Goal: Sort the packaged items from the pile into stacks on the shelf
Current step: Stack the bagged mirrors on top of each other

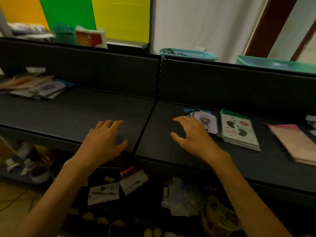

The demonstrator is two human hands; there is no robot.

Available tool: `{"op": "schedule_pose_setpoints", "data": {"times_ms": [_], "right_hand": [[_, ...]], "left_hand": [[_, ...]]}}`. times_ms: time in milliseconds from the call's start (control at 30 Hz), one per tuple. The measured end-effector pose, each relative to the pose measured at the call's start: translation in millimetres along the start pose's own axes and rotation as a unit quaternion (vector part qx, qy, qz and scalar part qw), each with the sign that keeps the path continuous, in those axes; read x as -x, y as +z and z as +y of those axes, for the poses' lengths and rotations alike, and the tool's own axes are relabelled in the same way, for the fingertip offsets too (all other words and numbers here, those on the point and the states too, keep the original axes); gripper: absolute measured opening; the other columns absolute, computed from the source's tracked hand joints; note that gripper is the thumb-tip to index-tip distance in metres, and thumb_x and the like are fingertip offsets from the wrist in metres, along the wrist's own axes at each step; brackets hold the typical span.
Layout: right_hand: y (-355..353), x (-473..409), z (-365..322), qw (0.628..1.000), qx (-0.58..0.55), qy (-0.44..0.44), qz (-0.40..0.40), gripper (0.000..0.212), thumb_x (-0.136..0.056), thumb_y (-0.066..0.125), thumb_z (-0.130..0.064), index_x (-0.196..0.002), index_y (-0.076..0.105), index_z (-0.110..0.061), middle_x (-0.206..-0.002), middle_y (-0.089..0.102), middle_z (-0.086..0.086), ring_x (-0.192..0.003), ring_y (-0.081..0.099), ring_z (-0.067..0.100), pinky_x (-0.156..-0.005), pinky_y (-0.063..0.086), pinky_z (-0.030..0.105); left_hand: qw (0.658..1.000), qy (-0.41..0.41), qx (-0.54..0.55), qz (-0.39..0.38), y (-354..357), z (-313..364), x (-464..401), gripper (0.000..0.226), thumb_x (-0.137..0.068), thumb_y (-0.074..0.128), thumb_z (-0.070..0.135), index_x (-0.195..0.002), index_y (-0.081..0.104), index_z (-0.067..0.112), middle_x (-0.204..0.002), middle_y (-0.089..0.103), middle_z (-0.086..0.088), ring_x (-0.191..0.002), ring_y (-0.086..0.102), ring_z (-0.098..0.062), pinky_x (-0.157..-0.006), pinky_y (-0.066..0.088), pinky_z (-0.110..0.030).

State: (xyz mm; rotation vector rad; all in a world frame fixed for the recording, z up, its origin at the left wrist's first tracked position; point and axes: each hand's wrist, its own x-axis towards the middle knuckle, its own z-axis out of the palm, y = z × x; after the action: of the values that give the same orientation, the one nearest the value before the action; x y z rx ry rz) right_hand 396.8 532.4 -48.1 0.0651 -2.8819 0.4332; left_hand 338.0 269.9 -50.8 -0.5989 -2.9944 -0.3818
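A dark shelf (71, 115) runs across the view. At its far left lies a loose pile of packaged items (37, 88). On the right half stand sorted stacks: lilac packets (207, 119), white packets with black bean shapes (238, 131), and pink packets (294, 144). My left hand (104, 142) hovers over the shelf's middle with fingers relaxed, holding nothing. My right hand (193, 134) is spread just left of the lilac stack, partly covering it, with nothing in its grasp.
A lower shelf (153, 202) holds scattered goods, among them white carded packs (103, 193) and a clear bag (181, 197). Teal baskets (186, 53) and a green bag (65, 34) sit on the shelf's top ledge. Coloured panels stand behind.
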Motion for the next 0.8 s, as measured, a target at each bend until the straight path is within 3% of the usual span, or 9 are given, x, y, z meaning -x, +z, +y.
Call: {"op": "schedule_pose_setpoints", "data": {"times_ms": [800], "right_hand": [[124, -238, -219, 0.999, 0.001, 0.005, -0.034, 0.057, -0.090, 0.053, -0.045, -0.141, 0.034, -0.028, -0.144, 0.037, -0.007, -0.133, 0.033, 0.014, -0.113, 0.023, 0.033]], "left_hand": [[1.000, 0.000, -0.016, 0.024, -70, -319, -137, 0.072, -0.086, 0.057, 0.050, -0.147, 0.028, 0.023, -0.145, 0.039, -0.004, -0.131, 0.036, -0.027, -0.103, 0.037, -0.041]]}}
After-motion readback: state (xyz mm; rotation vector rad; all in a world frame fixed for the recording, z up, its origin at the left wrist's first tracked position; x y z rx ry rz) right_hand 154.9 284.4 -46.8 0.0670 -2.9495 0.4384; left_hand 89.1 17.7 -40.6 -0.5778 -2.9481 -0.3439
